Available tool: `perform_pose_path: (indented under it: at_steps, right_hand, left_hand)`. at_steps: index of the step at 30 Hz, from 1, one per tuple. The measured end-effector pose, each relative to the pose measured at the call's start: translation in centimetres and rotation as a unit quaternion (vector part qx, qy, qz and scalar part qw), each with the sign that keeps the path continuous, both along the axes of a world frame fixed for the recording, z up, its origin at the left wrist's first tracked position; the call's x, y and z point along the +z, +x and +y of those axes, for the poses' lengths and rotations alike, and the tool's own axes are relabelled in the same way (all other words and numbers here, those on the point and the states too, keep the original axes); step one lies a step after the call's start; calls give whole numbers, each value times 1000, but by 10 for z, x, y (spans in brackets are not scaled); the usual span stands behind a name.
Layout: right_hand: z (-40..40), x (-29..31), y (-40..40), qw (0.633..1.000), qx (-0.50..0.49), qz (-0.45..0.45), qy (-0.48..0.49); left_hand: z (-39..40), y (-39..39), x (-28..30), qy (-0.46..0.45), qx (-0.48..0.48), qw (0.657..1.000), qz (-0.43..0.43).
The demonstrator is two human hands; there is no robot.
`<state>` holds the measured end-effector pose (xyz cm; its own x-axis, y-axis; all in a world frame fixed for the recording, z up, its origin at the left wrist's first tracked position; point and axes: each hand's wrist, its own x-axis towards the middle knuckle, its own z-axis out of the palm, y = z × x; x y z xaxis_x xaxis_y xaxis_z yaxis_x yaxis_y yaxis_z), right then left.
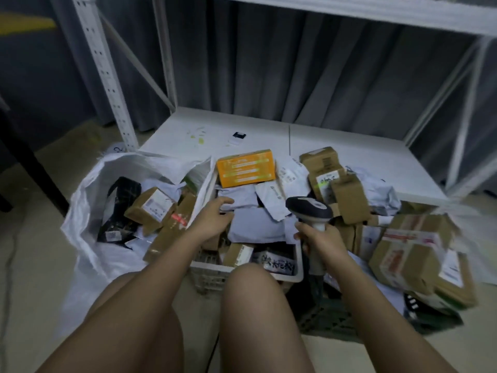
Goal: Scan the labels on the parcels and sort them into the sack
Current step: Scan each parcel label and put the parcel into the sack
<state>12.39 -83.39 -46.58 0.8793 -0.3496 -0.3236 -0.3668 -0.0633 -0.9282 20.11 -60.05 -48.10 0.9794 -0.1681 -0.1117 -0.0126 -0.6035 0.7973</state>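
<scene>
1. Many parcels crowd the floor in front of the seated person, whose bare knees fill the bottom of the view. At far left a white sack (88, 211) stands open, its mouth facing up; inside lie a brown carton (150, 208) with a white label on top, a dark wrapped item (118, 208) and a long brown box (172, 230) leaning against the sack's right edge.
2. Just right of the sack, a pale plastic crate (215, 273) holds grey mailer bags (252, 224) and small cartons. An orange box (246, 168) lies on the far side of the pile, its long axis running left to right, printed face up.
3. The left hand (215, 216) reaches over the crate, fingers spread and loosely bent on a grey mailer; whether it grips the bag cannot be told.
4. The right hand (317, 238) is wrapped round the handle of a scanner (309, 211), whose dark head points away and leftward, toward the mailers.
5. Further right, brown cartons (347, 197) are stacked in front of the scanner, and a large taped carton (411, 249) lies tilted at far right.
6. Behind everything, a low white shelf board (269, 135) of a metal rack (102, 63) carries a small dark-and-white object, too blurred to name. Label text is unreadable throughout, and the crate's lower contents are hidden by the knees.
</scene>
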Motion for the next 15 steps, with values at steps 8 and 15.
perform_pose_path:
  at_steps: [8, 15]
  right_hand:
    - [-69, -34, -60, 991, -121, 42, 28]
    - [-116, -54, -56, 986, -148, 63, 41]
  left_hand:
    - [-113, 1, -16, 17, -126, 990, 67]
    - [-205, 16, -67, 43, -139, 988, 61]
